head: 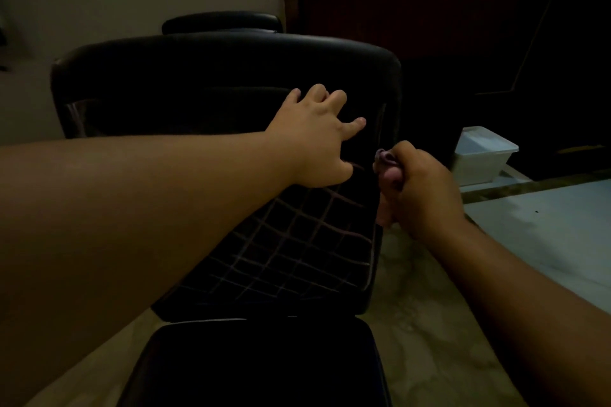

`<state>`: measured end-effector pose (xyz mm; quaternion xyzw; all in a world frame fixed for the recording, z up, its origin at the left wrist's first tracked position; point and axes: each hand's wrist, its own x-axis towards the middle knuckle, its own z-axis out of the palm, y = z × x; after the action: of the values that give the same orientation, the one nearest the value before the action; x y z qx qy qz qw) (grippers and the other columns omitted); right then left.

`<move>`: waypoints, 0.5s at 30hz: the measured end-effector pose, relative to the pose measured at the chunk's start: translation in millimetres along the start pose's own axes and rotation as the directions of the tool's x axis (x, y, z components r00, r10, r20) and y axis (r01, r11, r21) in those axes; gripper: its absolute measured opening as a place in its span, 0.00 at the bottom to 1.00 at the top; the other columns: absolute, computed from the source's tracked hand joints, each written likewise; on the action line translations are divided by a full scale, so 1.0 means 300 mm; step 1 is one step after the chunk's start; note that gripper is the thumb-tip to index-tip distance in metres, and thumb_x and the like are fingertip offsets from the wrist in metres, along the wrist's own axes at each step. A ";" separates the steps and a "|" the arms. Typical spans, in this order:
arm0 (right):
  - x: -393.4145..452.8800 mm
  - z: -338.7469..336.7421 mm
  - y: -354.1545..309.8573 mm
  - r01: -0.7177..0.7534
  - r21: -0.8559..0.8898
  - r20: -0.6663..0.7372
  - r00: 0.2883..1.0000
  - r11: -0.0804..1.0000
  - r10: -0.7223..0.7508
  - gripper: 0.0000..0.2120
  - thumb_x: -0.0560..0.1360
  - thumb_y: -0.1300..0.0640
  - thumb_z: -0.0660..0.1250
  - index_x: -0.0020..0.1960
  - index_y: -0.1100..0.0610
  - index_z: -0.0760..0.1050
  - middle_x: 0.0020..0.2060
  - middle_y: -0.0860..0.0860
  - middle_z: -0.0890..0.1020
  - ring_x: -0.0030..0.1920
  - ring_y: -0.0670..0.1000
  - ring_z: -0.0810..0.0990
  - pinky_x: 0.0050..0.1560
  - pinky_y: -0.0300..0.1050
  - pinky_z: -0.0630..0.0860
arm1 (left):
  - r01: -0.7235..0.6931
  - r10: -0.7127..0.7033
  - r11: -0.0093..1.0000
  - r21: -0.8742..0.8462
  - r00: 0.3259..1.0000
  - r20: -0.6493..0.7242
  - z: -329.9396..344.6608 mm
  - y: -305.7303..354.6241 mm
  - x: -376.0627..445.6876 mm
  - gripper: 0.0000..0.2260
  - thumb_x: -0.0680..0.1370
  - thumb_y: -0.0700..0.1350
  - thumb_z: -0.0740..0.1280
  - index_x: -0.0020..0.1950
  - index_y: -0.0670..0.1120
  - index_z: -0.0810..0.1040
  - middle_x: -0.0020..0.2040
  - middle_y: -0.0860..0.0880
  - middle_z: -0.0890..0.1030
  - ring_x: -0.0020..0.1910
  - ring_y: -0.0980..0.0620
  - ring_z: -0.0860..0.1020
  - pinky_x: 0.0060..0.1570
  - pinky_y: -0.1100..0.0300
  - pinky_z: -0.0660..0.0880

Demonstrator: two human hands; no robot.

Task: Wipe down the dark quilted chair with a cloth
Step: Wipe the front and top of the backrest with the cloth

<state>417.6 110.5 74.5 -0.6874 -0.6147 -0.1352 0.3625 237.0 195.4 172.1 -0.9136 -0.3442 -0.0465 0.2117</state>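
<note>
- Left hand [314, 139] reaches out from my side and lies on the dark quilted chair [231, 142], fingers spread and slightly bent, palm against the upholstery where the backrest meets the stitched panel; it holds nothing.
- Right hand [420, 188] sits just to the right of the left one, at the chair's right edge, fingers curled tight round a bunched cloth [385, 172].
- I see the cloth only as a pale, pinkish wad poking out of the fist toward the chair; it looks to be touching the side of the cushion, though in this dim light I cannot tell for sure.
- Below both hands the quilted panel shows its grid of light stitching, and nearer to me a second dark cushion [258, 363] fills the bottom of the view.
- Beyond the left fingertips rises the smooth padded top of the backrest, with a headrest [221, 21] behind it.
- Right of the right hand, well apart, a white lidded box [482, 155] stands on the pale floor [545, 225].
</note>
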 end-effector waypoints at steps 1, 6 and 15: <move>-0.022 0.011 -0.004 -0.036 0.059 -0.009 0.999 0.998 0.036 0.05 0.81 0.49 0.61 0.50 0.50 0.69 0.43 0.51 0.75 0.39 0.53 0.76 0.35 0.55 0.77 | 0.000 0.000 1.000 -0.003 1.000 -0.008 0.002 0.001 -0.001 0.36 0.77 0.67 0.58 0.83 0.61 0.51 0.82 0.44 0.52 0.80 0.40 0.51 0.78 0.39 0.50; -0.078 0.016 -0.015 -0.044 0.038 0.014 0.999 0.998 0.044 0.08 0.81 0.47 0.59 0.48 0.50 0.70 0.42 0.49 0.75 0.39 0.51 0.75 0.35 0.53 0.77 | 0.004 -0.003 1.000 0.001 1.000 -0.024 0.022 -0.001 -0.012 0.36 0.77 0.66 0.59 0.83 0.61 0.50 0.83 0.44 0.49 0.81 0.40 0.49 0.79 0.39 0.48; 0.033 -0.037 0.005 0.118 -0.085 0.042 0.993 0.989 -0.114 0.05 0.79 0.52 0.59 0.49 0.53 0.70 0.41 0.52 0.73 0.38 0.52 0.73 0.34 0.53 0.76 | -0.004 0.003 0.999 -0.033 1.000 -0.028 0.019 -0.010 -0.016 0.36 0.77 0.66 0.59 0.83 0.62 0.51 0.83 0.44 0.48 0.81 0.41 0.48 0.79 0.39 0.47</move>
<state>423.8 110.6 88.0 -0.6680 -0.6537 -0.1702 0.3122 231.0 196.8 167.1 -0.9168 -0.3388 -0.0644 0.2012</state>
